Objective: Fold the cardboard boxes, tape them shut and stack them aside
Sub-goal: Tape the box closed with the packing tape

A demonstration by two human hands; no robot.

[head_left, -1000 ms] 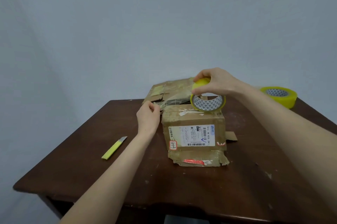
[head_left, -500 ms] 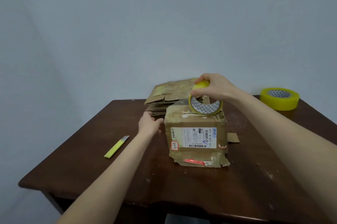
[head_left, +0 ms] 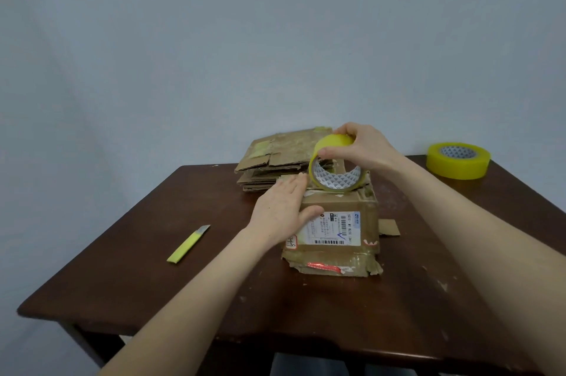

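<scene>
A worn brown cardboard box [head_left: 337, 241] with a white shipping label stands folded at the middle of the dark wooden table [head_left: 214, 299]. My left hand [head_left: 283, 212] lies flat on the box's top left corner, thumb down its front face. My right hand [head_left: 360, 146] grips a yellow tape roll [head_left: 333, 169] on edge against the far top of the box. Behind the box lies a pile of flattened cardboard boxes [head_left: 275, 161].
A second, larger yellow tape roll [head_left: 458, 159] lies flat at the table's far right corner. A yellow utility knife [head_left: 187, 244] with its blade out lies left of the box. A small cardboard scrap [head_left: 389, 227] sits by the box's right side. A pale wall rises behind.
My left hand has moved from beside the box's left edge onto its top corner and spread flat. My right hand has kept the tape roll at the box's top.
</scene>
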